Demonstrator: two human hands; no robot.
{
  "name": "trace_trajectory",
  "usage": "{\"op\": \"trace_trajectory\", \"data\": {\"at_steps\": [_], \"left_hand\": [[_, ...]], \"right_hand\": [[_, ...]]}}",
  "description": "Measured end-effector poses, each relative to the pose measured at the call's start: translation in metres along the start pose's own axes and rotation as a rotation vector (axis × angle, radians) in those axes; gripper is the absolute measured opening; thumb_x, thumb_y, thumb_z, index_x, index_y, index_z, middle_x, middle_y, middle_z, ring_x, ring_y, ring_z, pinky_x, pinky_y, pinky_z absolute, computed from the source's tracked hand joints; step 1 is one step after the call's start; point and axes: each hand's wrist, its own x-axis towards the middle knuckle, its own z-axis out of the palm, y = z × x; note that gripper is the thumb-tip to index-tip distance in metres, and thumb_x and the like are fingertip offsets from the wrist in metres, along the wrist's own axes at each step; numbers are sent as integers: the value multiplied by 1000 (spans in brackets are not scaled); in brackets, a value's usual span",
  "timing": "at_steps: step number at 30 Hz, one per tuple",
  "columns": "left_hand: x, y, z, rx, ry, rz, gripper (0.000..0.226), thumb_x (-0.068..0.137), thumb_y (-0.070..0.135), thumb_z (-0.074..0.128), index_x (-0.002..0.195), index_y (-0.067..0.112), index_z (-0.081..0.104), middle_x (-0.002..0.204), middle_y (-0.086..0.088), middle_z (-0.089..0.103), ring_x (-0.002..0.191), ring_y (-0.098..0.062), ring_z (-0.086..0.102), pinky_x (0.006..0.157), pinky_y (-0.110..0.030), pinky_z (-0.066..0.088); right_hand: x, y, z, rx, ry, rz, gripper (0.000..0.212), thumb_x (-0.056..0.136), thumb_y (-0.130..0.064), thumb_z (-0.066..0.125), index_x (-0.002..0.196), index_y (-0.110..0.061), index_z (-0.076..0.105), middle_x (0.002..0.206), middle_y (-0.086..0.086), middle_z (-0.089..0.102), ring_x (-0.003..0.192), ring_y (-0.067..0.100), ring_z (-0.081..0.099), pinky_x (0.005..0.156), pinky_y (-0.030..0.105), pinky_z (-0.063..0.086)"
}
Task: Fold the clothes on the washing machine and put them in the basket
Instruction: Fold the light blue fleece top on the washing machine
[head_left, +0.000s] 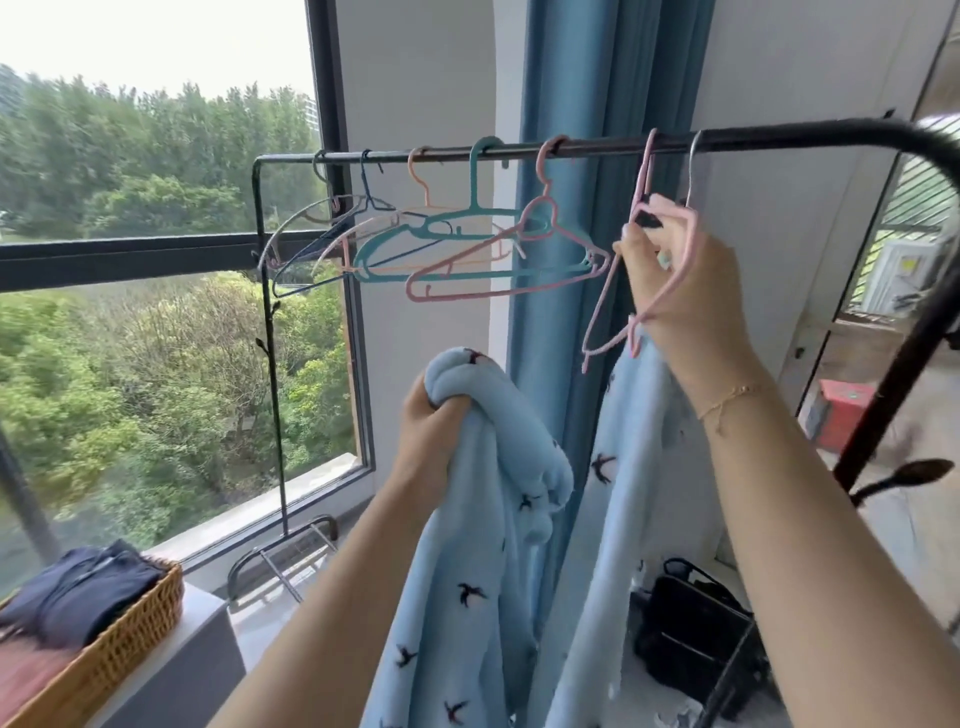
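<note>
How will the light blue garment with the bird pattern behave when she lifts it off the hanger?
The blue garment is probably floppy: it bunches in the left hand and hangs in loose folds. It looks thick and fleecy, so likely grippy, not slippery. The pink hanger in the right hand seems stiff.

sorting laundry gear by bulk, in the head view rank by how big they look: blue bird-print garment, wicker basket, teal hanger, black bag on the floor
1. blue bird-print garment, largest by far, though nearest the camera.
2. wicker basket, cut off by the frame edge.
3. teal hanger and black bag: similar apparent size, at different distances, so unranked.
</note>
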Motion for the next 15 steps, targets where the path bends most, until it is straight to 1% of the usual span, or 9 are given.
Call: {"op": "trace_trajectory", "data": {"at_steps": [1, 2, 3, 5, 7, 10, 12, 13, 15], "left_hand": [[-4, 0, 0, 8, -5, -12, 43, 87, -6, 45, 113, 21, 65, 107, -8, 70, 107, -27, 65, 93, -41, 54], [-7, -1, 0, 12, -13, -20, 44, 87, -7, 44, 112, 22, 65, 106, -7, 70, 106, -26, 65, 92, -39, 54], [-11, -2, -1, 20, -17, -22, 44, 88, -7, 44, 113, 22, 65, 106, -7, 70, 106, -25, 66, 92, -38, 55], [-16, -1, -5, 41, -15, -15, 43, 88, -6, 43, 115, 20, 65, 108, -11, 70, 105, -25, 66, 92, -40, 55], [-21, -2, -11, 64, -3, -5, 42, 85, -4, 44, 114, 18, 65, 108, -13, 70, 105, -26, 66, 93, -42, 54], [-31, 1, -23, 90, 42, 19, 40, 81, 4, 47, 112, 20, 67, 105, -11, 71, 102, -23, 68, 87, -35, 56], [-38, 4, -35, 95, 90, 40, 36, 83, 5, 49, 110, 22, 67, 102, -9, 72, 99, -21, 69, 81, -30, 57], [-40, 6, -42, 99, 116, 50, 35, 86, 4, 48, 106, 24, 68, 100, -8, 72, 97, -21, 69, 79, -29, 57], [-47, 13, -57, 86, 153, 73, 38, 89, 2, 46, 97, 31, 70, 95, -4, 73, 93, -18, 70, 75, -28, 57]], "right_hand": [[-14, -1, 2, -11, 55, -34, 33, 96, -22, 47, 117, -1, 62, 82, 10, 68, 83, 31, 62, 97, 39, 46], [-26, 0, 5, -8, 90, -43, 34, 94, -20, 47, 115, 0, 63, 88, 11, 66, 92, 33, 62, 101, 40, 43], [-39, -2, 9, 5, 102, -29, 35, 93, -19, 46, 117, 1, 63, 99, 12, 64, 107, 34, 59, 104, 35, 39], [-63, -9, 17, 62, 103, 42, 41, 94, -19, 46, 128, 0, 59, 132, 20, 53, 138, 32, 38, 110, 24, 28], [-90, -16, 23, 115, 112, 91, 45, 95, -17, 46, 137, -3, 52, 148, 13, 41, 146, 24, 24, 114, 16, 19], [-133, -23, 35, 180, 112, 81, 39, 96, -11, 48, 133, -3, 56, 139, -7, 42, 145, 16, 25, 110, 6, 16], [-156, -27, 39, 222, 55, 69, 34, 94, -8, 48, 125, -4, 63, 136, 0, 53, 140, 11, 31, 105, 2, 20], [-165, -28, 41, 226, 21, 38, 30, 94, -7, 49, 117, -5, 67, 125, 3, 63, 134, 14, 40, 101, 3, 26], [-182, -30, 46, 225, -19, -6, 27, 93, -12, 47, 105, -10, 71, 100, -2, 71, 106, 15, 59, 92, 18, 45]]}}
